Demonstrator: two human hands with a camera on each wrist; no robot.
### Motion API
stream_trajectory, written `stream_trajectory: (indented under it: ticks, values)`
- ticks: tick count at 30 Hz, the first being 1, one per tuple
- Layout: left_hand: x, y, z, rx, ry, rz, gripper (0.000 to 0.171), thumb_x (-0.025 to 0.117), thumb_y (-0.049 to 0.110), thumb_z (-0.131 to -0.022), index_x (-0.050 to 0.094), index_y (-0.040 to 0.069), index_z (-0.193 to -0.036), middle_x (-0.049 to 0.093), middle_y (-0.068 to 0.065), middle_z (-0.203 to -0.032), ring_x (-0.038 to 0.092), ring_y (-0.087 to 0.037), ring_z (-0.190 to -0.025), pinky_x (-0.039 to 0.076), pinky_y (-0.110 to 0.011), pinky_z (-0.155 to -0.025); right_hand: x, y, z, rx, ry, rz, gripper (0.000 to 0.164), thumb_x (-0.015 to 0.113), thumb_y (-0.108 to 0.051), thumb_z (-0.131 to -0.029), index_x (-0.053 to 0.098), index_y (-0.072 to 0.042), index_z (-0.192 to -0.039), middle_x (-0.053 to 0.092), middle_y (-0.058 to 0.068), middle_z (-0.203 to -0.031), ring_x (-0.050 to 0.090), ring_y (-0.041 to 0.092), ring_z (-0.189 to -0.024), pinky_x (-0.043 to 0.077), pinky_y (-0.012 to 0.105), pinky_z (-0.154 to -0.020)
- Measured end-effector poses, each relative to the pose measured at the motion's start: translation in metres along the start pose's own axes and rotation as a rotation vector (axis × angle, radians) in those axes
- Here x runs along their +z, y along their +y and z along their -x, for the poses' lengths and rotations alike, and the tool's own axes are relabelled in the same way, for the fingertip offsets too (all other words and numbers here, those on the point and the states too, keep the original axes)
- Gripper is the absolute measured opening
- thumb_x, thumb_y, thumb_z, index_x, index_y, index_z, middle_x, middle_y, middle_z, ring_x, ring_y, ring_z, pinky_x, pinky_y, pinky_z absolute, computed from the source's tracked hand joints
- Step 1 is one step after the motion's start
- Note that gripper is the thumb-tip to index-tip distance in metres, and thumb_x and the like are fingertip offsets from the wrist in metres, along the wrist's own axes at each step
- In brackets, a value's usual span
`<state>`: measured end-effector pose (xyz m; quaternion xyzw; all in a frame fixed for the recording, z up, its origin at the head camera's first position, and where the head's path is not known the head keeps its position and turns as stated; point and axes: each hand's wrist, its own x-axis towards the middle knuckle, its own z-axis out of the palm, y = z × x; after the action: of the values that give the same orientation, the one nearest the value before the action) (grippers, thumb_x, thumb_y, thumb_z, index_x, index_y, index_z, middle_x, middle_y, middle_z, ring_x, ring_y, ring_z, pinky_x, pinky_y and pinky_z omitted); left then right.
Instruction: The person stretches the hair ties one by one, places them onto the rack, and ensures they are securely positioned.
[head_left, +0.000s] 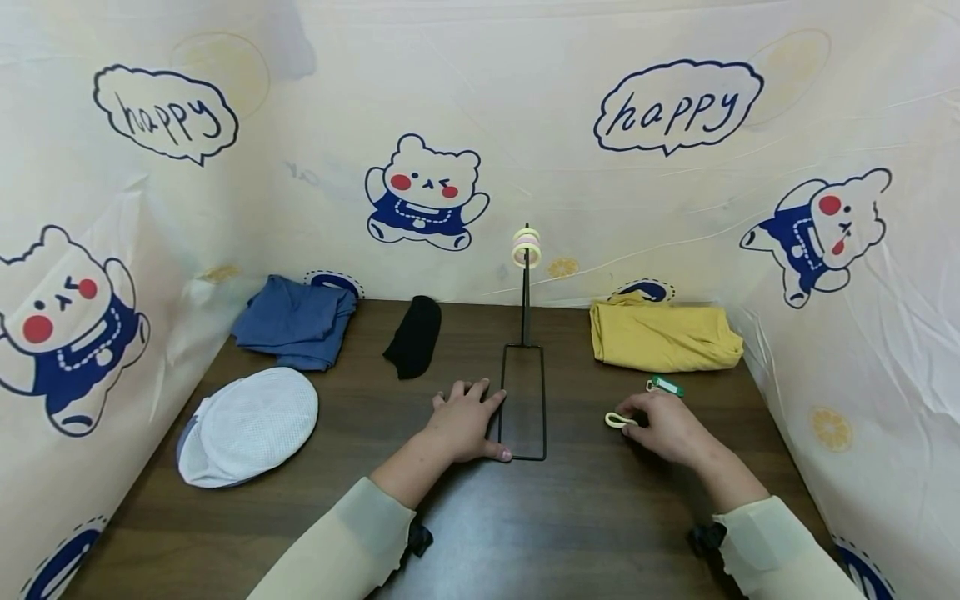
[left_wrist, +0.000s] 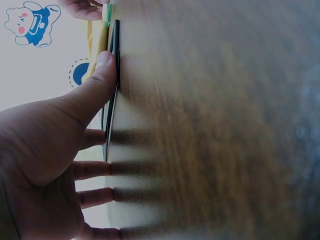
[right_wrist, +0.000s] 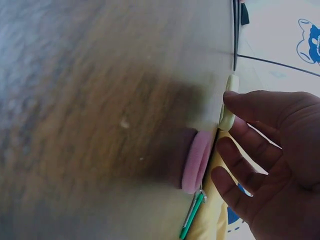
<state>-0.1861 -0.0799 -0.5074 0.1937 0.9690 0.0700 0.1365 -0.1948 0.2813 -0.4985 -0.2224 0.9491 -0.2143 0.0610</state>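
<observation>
A black wire stand [head_left: 527,312] with a rectangular base stands on the table, and several pale yellow and pink hair ties [head_left: 517,248] hang at its top. My left hand [head_left: 463,423] rests at the left side of the base, fingers spread; its thumb touches the base's near corner. My right hand [head_left: 663,425] pinches a pale yellow hair tie [head_left: 617,420] between thumb and forefinger, right of the stand. In the right wrist view a pink hair tie [right_wrist: 196,162] lies below the fingers, hidden by the hand in the head view. Beyond it is a green key tag [head_left: 667,386].
At the back right lies a folded yellow cloth [head_left: 663,337]. A black sock [head_left: 416,337], a folded blue cloth [head_left: 296,321] and a white cap [head_left: 255,425] lie on the left. Patterned fabric [head_left: 540,100] walls the table's back and sides.
</observation>
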Motion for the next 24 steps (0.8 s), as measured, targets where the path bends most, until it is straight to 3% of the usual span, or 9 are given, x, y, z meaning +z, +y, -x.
stream_trajectory:
  ticks: [10, 24]
  values:
    - [0.000, 0.000, 0.001, -0.002, 0.000, 0.001, 0.107, 0.074, 0.076, -0.076, 0.036, 0.028, -0.164, 0.028, -0.011, -0.169, 0.030, -0.043, -0.147, 0.028, -0.075, -0.108, -0.005, -0.010, 0.001, -0.051, 0.110, -0.039, 0.016, 0.081, -0.011, -0.090, 0.078, -0.013, -0.106, 0.075, -0.005, -0.101, 0.069, 0.015, -0.092, 0.056, 0.040, -0.079]
    - [-0.002, 0.001, 0.002, -0.004, -0.008, -0.006, 0.106, 0.073, 0.077, -0.077, 0.035, 0.028, -0.164, 0.027, -0.011, -0.169, 0.029, -0.043, -0.148, 0.028, -0.076, -0.108, -0.017, -0.038, -0.005, -0.152, 0.256, -0.119, 0.019, 0.081, -0.007, -0.089, 0.078, -0.012, -0.107, 0.075, -0.004, -0.101, 0.069, 0.014, -0.090, 0.059, 0.038, -0.077]
